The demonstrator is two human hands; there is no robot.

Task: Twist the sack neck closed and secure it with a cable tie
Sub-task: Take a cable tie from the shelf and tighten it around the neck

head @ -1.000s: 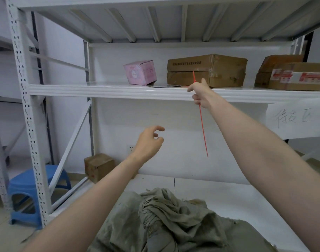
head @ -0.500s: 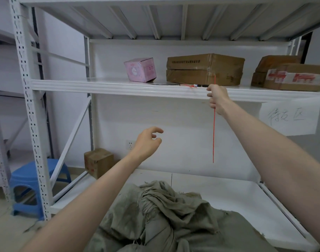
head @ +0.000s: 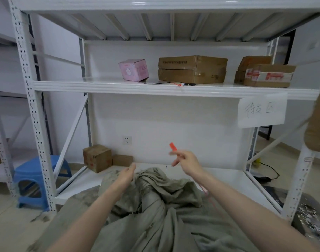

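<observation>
A grey-green cloth sack (head: 155, 220) lies in front of me, its bunched neck (head: 146, 180) pointing toward the lower shelf. My right hand (head: 185, 161) hovers just above and right of the neck, pinching a thin red cable tie (head: 172, 146); the tie's head sticks up above the fingers and its tail trails down under my forearm. My left hand (head: 125, 176) is open, fingers together, right beside the neck's left side. I cannot tell whether it touches the cloth.
White metal shelving (head: 155, 89) stands ahead. On its middle shelf sit a pink box (head: 133, 70), brown cartons (head: 192, 70), and spare red ties (head: 179, 84). Small cartons (head: 97, 158) stand on the lower shelf; a blue stool (head: 35, 179) is at the left.
My right hand came down from the middle shelf with the red tie to just above the sack neck. My left hand dropped to the neck's left side. The view tilted down.
</observation>
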